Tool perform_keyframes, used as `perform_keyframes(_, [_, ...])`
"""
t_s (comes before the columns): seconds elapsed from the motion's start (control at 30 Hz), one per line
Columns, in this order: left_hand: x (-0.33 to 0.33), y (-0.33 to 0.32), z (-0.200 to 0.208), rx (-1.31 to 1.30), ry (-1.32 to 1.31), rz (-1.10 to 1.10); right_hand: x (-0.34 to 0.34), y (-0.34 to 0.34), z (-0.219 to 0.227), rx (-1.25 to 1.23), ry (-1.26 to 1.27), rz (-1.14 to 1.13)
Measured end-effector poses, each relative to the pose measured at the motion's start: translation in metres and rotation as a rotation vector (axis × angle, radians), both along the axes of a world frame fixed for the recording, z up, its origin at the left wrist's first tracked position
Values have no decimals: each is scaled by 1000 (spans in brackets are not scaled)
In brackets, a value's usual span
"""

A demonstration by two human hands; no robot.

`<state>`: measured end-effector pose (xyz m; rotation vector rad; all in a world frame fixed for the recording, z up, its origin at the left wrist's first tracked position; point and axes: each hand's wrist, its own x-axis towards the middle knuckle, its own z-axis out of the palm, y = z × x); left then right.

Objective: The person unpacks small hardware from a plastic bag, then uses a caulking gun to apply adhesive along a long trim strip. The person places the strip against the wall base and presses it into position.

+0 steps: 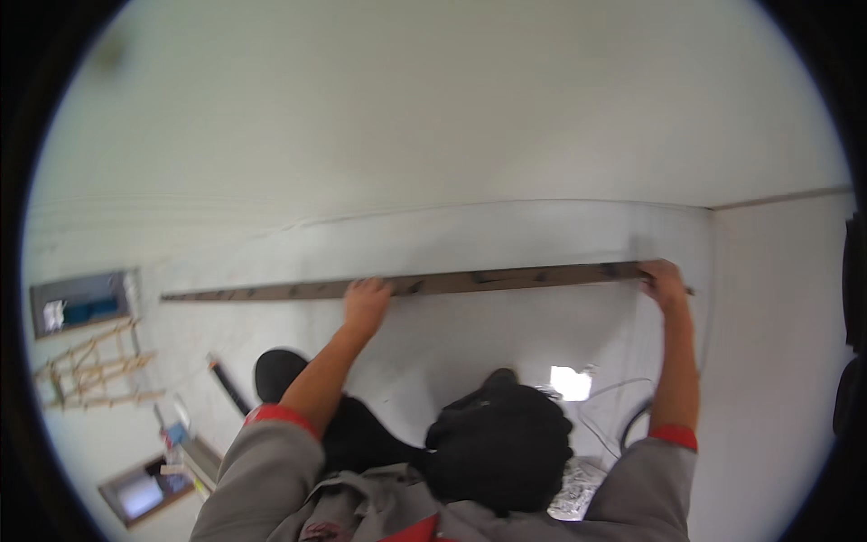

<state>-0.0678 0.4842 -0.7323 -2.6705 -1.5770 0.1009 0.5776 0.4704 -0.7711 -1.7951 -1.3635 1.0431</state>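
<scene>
A long, narrow brown strip [506,279] with dark marks along its face stretches almost level across the view, over a pale surface. It tapers toward its far left end. My left hand [368,305] is closed on the strip left of its middle, with fingers over the upper edge. Near the right end, my right hand [664,282] grips it, fingers curled and partly hidden. Both arms reach out, spread well apart. Whether the strip touches the pale surface behind it, I cannot tell.
A pale wall [782,280] rises at the right. My dark-clad legs [501,443] are below the strip. Left of them lies a dark rod [228,386] with an orange tip. Farther left stands a wooden ladder-like frame [99,366]. Crumpled foil [578,488] lies at lower right.
</scene>
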Motion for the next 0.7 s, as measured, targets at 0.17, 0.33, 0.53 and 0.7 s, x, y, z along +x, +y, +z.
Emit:
perform_keyframes(0.17, [-36,-13,-5,50,77,36,-57,8,39,-299,480,-452])
perform_keyframes(0.33, [-7,14,22,-43,84,36,1,-40,48,1,-221,-640])
perform_keyframes(0.53, [-16,19,22,-128,67,67,23,-69,36,126,-615,-557])
perform_keyframes(0.7, [-1,32,32,-152,114,50,25,-49,3,-202,-465,-820])
